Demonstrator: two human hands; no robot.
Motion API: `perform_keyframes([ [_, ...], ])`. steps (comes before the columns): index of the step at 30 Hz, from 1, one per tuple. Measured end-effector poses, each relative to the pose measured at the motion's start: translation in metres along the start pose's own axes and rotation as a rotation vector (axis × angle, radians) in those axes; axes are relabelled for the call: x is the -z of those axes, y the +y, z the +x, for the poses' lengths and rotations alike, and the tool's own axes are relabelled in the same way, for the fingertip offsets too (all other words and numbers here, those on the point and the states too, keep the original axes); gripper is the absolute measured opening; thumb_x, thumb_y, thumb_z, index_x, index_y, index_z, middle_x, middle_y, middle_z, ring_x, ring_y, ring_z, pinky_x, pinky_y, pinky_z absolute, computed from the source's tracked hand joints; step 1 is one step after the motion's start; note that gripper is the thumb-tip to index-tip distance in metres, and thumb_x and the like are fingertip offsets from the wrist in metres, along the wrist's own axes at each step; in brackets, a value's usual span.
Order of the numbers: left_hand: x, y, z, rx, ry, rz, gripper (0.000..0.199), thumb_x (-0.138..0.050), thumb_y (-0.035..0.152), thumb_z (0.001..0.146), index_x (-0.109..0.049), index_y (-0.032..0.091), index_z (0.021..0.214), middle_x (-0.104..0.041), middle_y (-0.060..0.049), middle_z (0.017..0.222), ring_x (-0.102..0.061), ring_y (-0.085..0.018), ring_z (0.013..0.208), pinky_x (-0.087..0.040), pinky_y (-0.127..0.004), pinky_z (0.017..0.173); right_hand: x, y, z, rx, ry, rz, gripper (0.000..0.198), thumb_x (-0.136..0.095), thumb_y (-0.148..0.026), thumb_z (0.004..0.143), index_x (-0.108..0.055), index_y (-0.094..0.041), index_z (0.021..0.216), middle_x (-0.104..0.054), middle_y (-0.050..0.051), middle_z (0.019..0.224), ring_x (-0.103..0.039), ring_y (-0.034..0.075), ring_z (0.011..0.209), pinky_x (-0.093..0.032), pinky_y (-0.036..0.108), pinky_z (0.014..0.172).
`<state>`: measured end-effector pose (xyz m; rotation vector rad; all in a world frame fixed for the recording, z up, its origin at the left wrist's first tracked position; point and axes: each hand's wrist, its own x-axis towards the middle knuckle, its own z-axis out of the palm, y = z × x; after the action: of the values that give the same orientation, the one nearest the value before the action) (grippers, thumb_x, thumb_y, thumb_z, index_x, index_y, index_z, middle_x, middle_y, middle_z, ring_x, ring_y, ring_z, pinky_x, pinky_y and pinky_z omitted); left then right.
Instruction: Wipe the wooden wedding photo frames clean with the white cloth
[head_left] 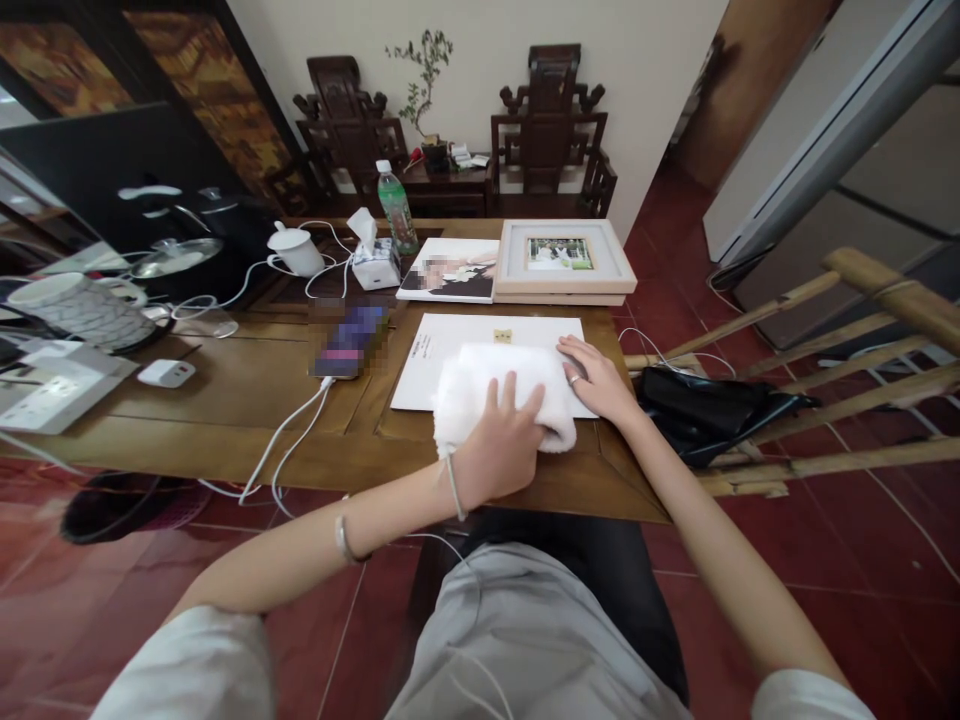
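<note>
A white fluffy towel point(469, 385), folded into a pad, lies on the lower part of a flat white board point(420, 365). My left hand point(504, 440) holds the towel from above, its fingers spread and pressed into the pile; the underside of the hand is hidden. At the board's right edge rests my right hand point(592, 378), fingers stretched out, with a ring on one of them. Beyond the towel, a small gold-coloured metal piece point(502, 337) sits on the board, and small dark print shows near its left edge.
Behind the board lie a photo panel point(450, 270) and a framed picture point(566, 255). A phone point(349, 343) with a white cable is to the left. A tissue box point(376, 265), green bottle point(396, 208), lidded cup point(295, 250) and power strip point(56, 385) share the wooden table point(247, 400).
</note>
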<state>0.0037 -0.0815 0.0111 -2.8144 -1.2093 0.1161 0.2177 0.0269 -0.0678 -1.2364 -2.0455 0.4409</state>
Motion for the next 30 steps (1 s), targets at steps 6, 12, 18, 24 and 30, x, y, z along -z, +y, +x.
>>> perform_keyframes([
  [6,-0.002,-0.034,0.026,0.017,-0.005,-0.075,0.046,-0.048,0.014,0.089,-0.071,0.017,0.129,-0.042,-0.011,0.164,-0.031,-0.049,0.151,-0.035,-0.07,0.116,0.0,0.001,0.0,-0.003,0.003,0.0,0.041,-0.053,-0.026,0.091,-0.071,-0.022,0.127,-0.064,0.011,0.143,-0.052,0.028,0.142,-0.036,0.056,0.123],
  [12,-0.011,-0.083,0.093,0.091,0.004,-0.144,0.054,-0.047,0.016,0.092,-0.056,0.017,0.146,-0.033,-0.011,0.168,-0.02,-0.04,0.157,-0.022,-0.07,0.122,0.001,-0.001,0.0,-0.027,0.0,-0.017,0.04,-0.053,-0.03,0.093,-0.071,-0.024,0.128,-0.065,0.009,0.143,-0.052,0.029,0.142,-0.036,0.057,0.122],
  [18,-0.012,-0.079,0.091,0.032,0.019,-0.109,0.05,-0.043,0.012,0.093,-0.059,0.014,0.14,-0.035,-0.014,0.167,-0.027,-0.032,0.156,-0.023,-0.064,0.123,0.002,-0.001,0.001,-0.029,-0.014,-0.019,0.041,-0.053,-0.029,0.093,-0.07,-0.024,0.13,-0.064,0.01,0.144,-0.05,0.03,0.143,-0.035,0.058,0.122],
  [24,0.003,-0.023,0.025,-0.078,0.024,0.002,0.039,-0.049,0.014,0.09,-0.075,0.01,0.119,-0.049,-0.021,0.156,-0.043,-0.041,0.147,-0.034,-0.057,0.12,0.0,0.0,0.0,-0.007,-0.009,0.005,0.042,-0.052,-0.025,0.091,-0.071,-0.02,0.129,-0.064,0.012,0.144,-0.051,0.029,0.143,-0.036,0.054,0.123],
  [30,-0.002,-0.032,0.021,-0.112,0.016,-0.086,0.041,-0.049,0.013,0.09,-0.073,0.014,0.123,-0.043,-0.015,0.162,-0.037,-0.036,0.152,-0.035,-0.054,0.121,0.0,0.001,0.0,-0.008,-0.006,0.026,0.043,-0.053,-0.03,0.093,-0.07,-0.022,0.132,-0.063,0.011,0.145,-0.05,0.029,0.143,-0.035,0.055,0.123],
])
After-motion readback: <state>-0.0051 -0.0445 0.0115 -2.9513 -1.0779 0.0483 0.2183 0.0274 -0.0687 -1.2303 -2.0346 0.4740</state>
